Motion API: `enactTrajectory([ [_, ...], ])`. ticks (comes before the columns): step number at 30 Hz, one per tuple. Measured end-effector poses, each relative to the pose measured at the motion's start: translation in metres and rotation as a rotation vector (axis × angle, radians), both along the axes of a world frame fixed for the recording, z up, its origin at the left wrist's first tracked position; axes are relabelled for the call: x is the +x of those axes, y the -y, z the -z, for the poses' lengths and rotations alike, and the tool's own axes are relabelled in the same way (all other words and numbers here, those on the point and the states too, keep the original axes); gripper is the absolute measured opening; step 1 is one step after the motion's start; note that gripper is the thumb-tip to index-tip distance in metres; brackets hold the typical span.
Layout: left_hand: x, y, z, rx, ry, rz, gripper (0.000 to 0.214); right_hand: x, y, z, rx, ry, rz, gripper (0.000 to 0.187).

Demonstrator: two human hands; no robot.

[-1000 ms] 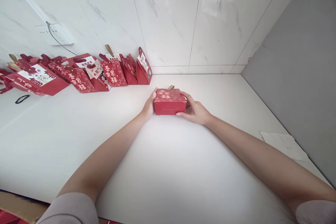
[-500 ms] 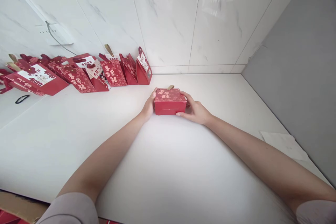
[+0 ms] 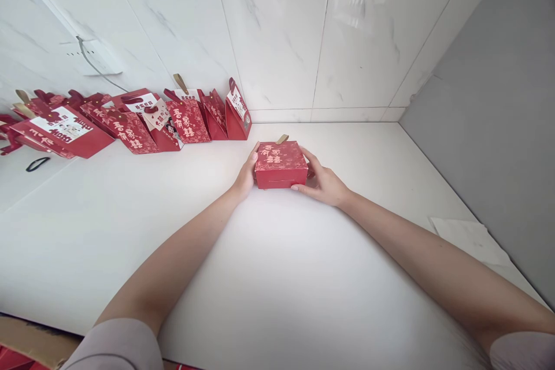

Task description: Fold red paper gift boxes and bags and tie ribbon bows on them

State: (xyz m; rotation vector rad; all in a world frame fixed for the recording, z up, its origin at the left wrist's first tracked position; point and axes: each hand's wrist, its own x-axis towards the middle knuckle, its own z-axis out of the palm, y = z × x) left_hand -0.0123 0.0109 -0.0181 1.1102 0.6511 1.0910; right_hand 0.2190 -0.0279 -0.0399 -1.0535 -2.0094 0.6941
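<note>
A red gift box [image 3: 281,163] with pale pink lettering on its sloping face and a gold ribbon loop [image 3: 282,139] at its top is gripped between my two hands over the white tabletop. My left hand [image 3: 247,174] presses along its left side, the thumb up near the edge. On the right side, my right hand [image 3: 323,180] curls round the box, with the thumb at the lower front corner and the fingers behind, partly hidden. Whether the base rests on the table is hard to make out.
Several similar red gift boxes [image 3: 188,121] stand along the tiled wall [image 3: 277,29] at the back left. A black band [image 3: 37,164] lies before them. White paper [image 3: 470,238] lies at the right edge, and a cardboard box [image 3: 37,340] is at the lower left.
The gift box has tilted slightly, so more of its lettered face shows and its top edge sits higher. Both hands stay on its sides, almost unmoved.
</note>
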Motion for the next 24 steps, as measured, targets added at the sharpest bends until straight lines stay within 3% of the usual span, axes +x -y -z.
enactTrajectory([
  [3, -0.004, 0.000, 0.004, 0.118, -0.110, -0.102, 0.072, 0.000, -0.003, 0.004, 0.030, -0.013, 0.032, 0.104],
  [10, -0.001, 0.014, -0.001, 0.325, -0.277, -0.074, 0.082, 0.000, -0.008, 0.009, 0.180, 0.002, -0.030, 0.099],
  [17, -0.004, 0.011, 0.009, 0.354, -0.453, -0.021, 0.067, 0.001, -0.006, 0.003, 0.091, 0.016, -0.008, 0.083],
  [24, -0.003, 0.011, 0.012, 0.353, -0.552, 0.027, 0.074, 0.001, -0.008, 0.005, 0.031, -0.005, 0.009, 0.073],
])
